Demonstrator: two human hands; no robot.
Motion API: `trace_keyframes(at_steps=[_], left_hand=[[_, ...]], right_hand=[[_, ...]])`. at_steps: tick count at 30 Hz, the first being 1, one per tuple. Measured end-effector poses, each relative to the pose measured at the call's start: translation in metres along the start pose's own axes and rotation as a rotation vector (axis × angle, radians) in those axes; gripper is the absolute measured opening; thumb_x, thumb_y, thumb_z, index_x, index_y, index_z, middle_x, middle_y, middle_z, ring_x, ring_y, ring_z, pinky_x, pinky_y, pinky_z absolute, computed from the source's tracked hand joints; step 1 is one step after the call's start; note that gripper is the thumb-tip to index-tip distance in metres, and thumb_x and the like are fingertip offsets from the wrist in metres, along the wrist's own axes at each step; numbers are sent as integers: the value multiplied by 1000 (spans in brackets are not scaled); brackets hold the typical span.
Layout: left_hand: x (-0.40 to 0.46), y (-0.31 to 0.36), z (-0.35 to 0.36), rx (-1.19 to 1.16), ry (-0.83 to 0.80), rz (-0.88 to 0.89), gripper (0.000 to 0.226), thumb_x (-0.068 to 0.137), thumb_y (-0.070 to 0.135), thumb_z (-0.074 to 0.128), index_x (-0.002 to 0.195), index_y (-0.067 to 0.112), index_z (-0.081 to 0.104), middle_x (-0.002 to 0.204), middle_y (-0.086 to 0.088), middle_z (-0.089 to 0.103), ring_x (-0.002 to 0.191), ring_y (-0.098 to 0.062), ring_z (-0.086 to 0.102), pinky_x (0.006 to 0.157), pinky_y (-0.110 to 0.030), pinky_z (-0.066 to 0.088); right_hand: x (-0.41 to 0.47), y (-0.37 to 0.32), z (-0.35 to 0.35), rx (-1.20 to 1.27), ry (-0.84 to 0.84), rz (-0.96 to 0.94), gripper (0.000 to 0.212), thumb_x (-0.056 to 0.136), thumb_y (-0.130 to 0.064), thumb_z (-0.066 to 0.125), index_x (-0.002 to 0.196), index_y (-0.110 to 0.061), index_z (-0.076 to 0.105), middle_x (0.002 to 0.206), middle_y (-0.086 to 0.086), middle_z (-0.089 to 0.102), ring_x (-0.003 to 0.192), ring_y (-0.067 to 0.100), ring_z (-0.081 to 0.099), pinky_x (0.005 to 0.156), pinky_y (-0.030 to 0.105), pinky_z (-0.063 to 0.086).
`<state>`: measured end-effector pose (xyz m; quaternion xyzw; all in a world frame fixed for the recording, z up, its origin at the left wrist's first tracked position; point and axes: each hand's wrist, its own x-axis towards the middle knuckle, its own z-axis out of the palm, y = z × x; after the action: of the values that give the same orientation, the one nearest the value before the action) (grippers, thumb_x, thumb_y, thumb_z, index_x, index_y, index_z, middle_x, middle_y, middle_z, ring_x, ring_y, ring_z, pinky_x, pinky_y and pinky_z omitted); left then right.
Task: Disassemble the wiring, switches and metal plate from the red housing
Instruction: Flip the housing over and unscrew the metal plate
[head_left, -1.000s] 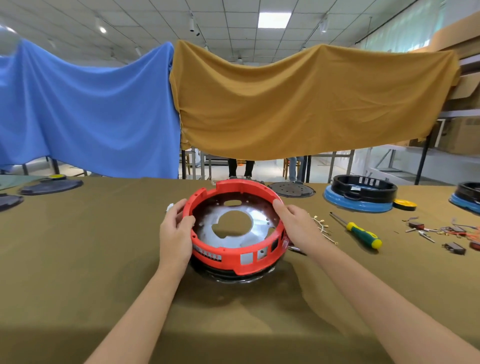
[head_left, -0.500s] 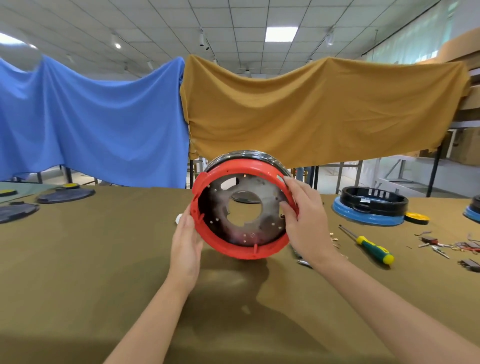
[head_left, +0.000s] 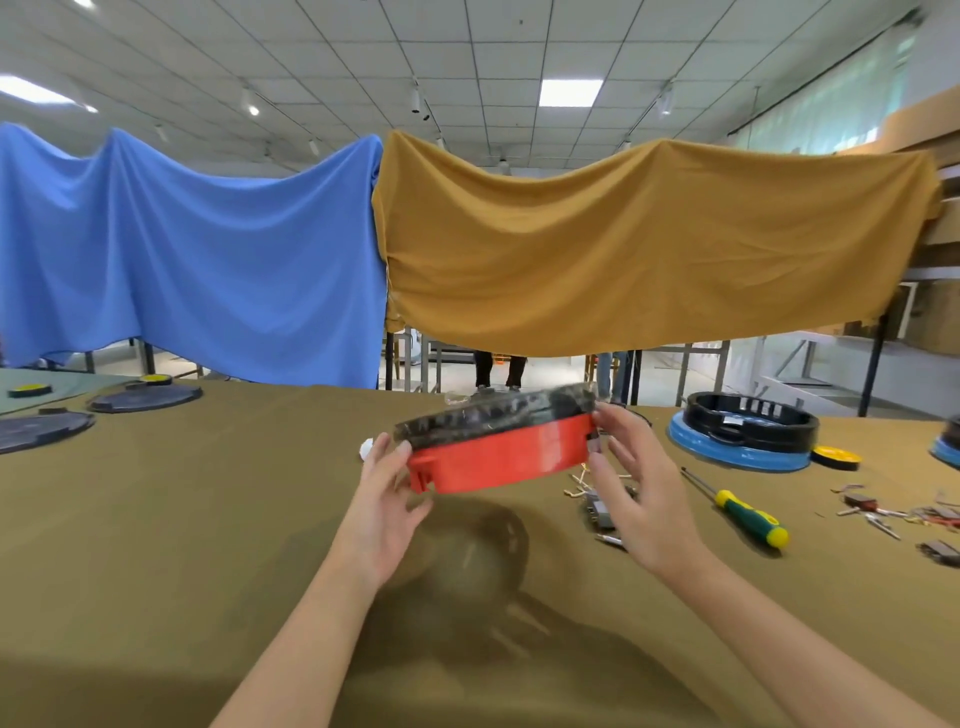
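The red housing (head_left: 506, 457) hangs in the air above the olive table, turned over, with its black underside (head_left: 498, 413) on top and motion blur over it. My left hand (head_left: 384, 493) grips its left end, thumb up on the black rim. At the housing's right end my right hand (head_left: 639, 488) pinches it between thumb and fingertips. The metal plate and the inside of the housing are hidden. A removed switch with loose wire ends (head_left: 597, 506) lies on the table under my right hand.
A green-and-yellow screwdriver (head_left: 748, 519) lies right of my right hand, with small loose parts (head_left: 883, 514) beyond it. A black housing on a blue base (head_left: 748, 431) and a yellow disc (head_left: 836, 457) stand at back right. Black discs (head_left: 145, 397) lie far left.
The housing has left the table, gone up on edge with its opening toward me, and now lies flipped with the black underside up. Both hands have stayed on its ends.
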<state>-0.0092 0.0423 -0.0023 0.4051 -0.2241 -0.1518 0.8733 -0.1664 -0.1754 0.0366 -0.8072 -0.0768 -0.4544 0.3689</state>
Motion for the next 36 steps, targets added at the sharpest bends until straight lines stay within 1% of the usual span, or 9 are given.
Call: trace_keyframes(at_steps=[3, 6, 12, 15, 17, 20, 26, 31, 36], left_hand=[[1, -3, -1, 97, -150, 62, 71, 73, 10, 75, 139, 22, 49, 135, 2, 58, 112, -16, 60, 103, -40, 39], [1, -7, -1, 146, -164, 91, 97, 64, -1, 78, 148, 23, 37, 146, 6, 53, 133, -15, 50, 109, -41, 39], [2, -9, 0, 199, -81, 135, 79, 73, -22, 57, 139, 19, 45, 146, -2, 52, 133, -21, 49, 106, -43, 41], [1, -6, 3, 136, -91, 70, 64, 78, 3, 62, 138, 19, 48, 141, -3, 56, 118, -22, 58, 91, -43, 49], [0, -7, 4, 165, -107, 59, 65, 84, 9, 63, 144, 20, 44, 142, 0, 57, 122, -21, 59, 91, -42, 52], [2, -10, 2, 186, -58, 79, 72, 88, -16, 52, 147, 24, 42, 138, -3, 58, 119, -20, 62, 84, -35, 56], [4, -13, 1, 223, 58, 134, 79, 84, -16, 60, 144, 33, 44, 119, -3, 71, 110, -21, 68, 77, -35, 58], [4, -15, -2, 312, 148, 194, 67, 85, -6, 67, 139, 29, 50, 118, 0, 71, 106, -17, 69, 72, -30, 58], [4, -18, -5, 423, 173, 249, 55, 86, -1, 69, 132, 27, 59, 116, 3, 72, 106, -16, 70, 73, -31, 59]], right_hand=[[4, -6, -1, 252, 58, 353, 41, 100, -50, 49, 136, -31, 54, 116, -21, 66, 104, 6, 63, 93, 44, 52], [9, -5, 2, 335, 73, 520, 41, 85, -68, 51, 113, -41, 63, 105, -21, 69, 101, -1, 63, 92, 33, 51], [3, 7, 12, 281, 134, 669, 49, 91, -9, 64, 138, -22, 55, 121, -2, 66, 106, 17, 64, 87, 36, 56], [-3, 9, 16, 210, 193, 625, 67, 85, 4, 66, 144, -21, 47, 134, -1, 59, 124, 18, 55, 101, 45, 52], [-5, 10, 18, 203, 208, 583, 70, 84, 7, 66, 145, -21, 45, 137, -1, 56, 128, 18, 53, 103, 47, 51], [-5, 9, 22, 192, 208, 533, 69, 86, 7, 65, 145, -23, 44, 136, -4, 54, 128, 14, 50, 101, 44, 53], [-7, 9, 31, 61, 203, 466, 70, 84, 5, 69, 141, -25, 44, 114, -17, 45, 100, -31, 40, 68, -5, 39], [-8, 7, 35, -41, 249, 505, 68, 83, 6, 67, 140, -21, 41, 118, -9, 43, 99, -5, 48, 64, 7, 42], [-4, 5, 41, -47, 272, 517, 62, 82, 18, 58, 133, -16, 44, 116, -3, 42, 105, 13, 45, 65, -7, 37]])
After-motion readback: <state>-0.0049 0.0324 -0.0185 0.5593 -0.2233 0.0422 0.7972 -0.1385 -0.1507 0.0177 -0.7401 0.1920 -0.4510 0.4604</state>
